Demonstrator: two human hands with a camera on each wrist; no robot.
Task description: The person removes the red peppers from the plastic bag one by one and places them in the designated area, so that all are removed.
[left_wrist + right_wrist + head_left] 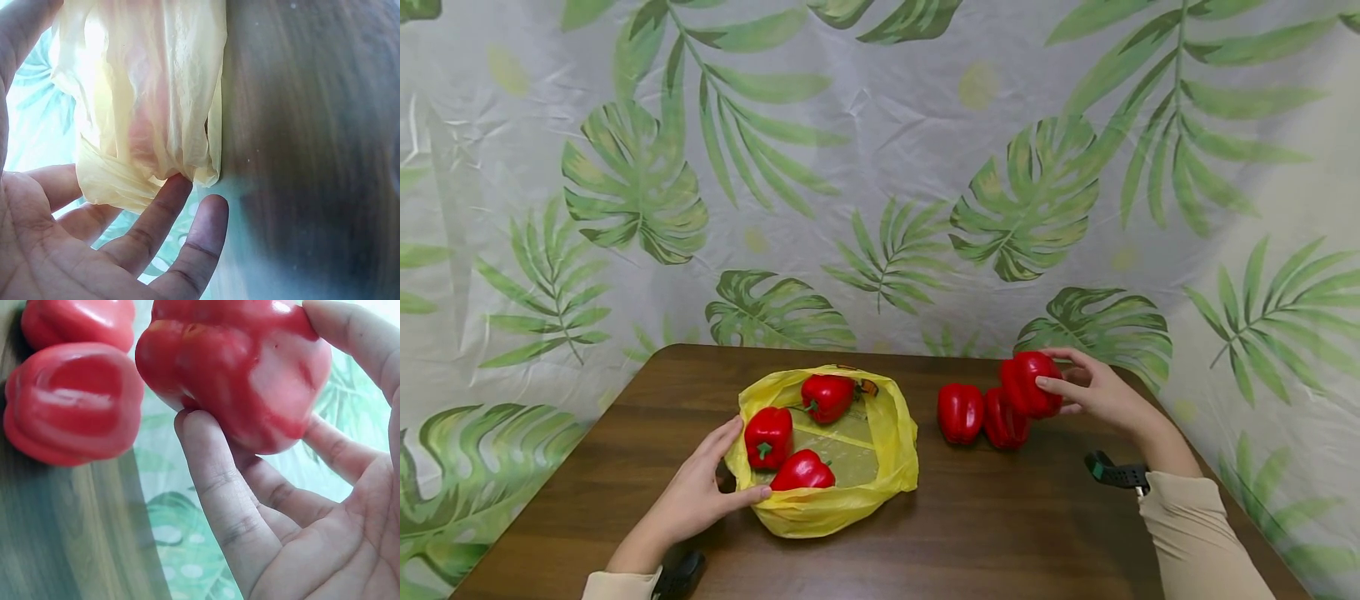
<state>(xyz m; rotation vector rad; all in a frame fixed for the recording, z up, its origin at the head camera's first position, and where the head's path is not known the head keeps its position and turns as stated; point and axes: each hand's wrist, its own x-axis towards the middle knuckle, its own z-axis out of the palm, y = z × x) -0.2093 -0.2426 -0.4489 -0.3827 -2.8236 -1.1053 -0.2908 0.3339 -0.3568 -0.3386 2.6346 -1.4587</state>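
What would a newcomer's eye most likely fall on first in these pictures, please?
Probably the bright yellow bag, open on the brown table with three red peppers inside. Next, the glossy pepper held in the right-hand grip, near two more peppers on the table. Behind the table is a leaf-patterned backdrop.

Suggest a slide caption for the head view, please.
The right hand holds a red pepper near two others; the left hand touches a yellow bag with three peppers inside.
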